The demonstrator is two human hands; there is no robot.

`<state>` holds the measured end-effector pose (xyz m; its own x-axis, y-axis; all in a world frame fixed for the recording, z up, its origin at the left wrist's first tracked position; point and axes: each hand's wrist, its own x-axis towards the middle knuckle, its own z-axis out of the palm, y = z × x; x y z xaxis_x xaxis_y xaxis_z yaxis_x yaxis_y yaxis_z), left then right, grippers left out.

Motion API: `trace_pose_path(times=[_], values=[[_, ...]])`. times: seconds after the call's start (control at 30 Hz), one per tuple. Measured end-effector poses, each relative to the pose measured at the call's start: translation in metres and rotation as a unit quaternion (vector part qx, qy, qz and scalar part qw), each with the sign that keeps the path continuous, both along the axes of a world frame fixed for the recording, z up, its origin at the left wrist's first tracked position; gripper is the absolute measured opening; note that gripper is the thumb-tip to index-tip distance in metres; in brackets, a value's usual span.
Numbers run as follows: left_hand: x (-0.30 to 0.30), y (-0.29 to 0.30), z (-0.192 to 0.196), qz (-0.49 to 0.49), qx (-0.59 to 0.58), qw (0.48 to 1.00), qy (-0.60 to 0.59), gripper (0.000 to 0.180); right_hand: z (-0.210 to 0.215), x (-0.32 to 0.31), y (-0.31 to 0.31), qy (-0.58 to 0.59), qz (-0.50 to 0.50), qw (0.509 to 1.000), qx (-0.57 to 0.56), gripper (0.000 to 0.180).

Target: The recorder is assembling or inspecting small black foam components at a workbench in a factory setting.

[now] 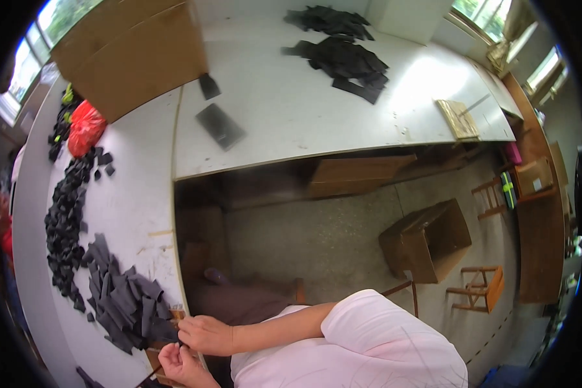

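Left hand partly cut off by the lower picture edge, whatever its fingertips pinched too small to tell, right hand covering the near edge of the grey strip pile, red bag blurred, contents unreadable.

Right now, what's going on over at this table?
A person in a pale pink top has both hands at the near edge of a white table. The right hand and left hand pinch something small beside a heap of dark grey strips. More black pieces lie further along.
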<state>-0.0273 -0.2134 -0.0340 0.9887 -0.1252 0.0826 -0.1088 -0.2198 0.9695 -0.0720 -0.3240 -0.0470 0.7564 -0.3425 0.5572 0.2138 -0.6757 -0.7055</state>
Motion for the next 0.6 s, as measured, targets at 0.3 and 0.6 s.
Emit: trace_pose_path(times=[0.3,0.6], values=[[0.004,0.048,0.054,-0.087,-0.300,0.882,0.352,0.025,0.022,0.016,0.014,0.243,0.273,0.755,0.545,0.004],[0.001,0.079,0.026,0.155,-0.083,0.981,0.079,0.021,0.031,0.049,0.058,0.386,0.402,0.570,0.603,0.018]])
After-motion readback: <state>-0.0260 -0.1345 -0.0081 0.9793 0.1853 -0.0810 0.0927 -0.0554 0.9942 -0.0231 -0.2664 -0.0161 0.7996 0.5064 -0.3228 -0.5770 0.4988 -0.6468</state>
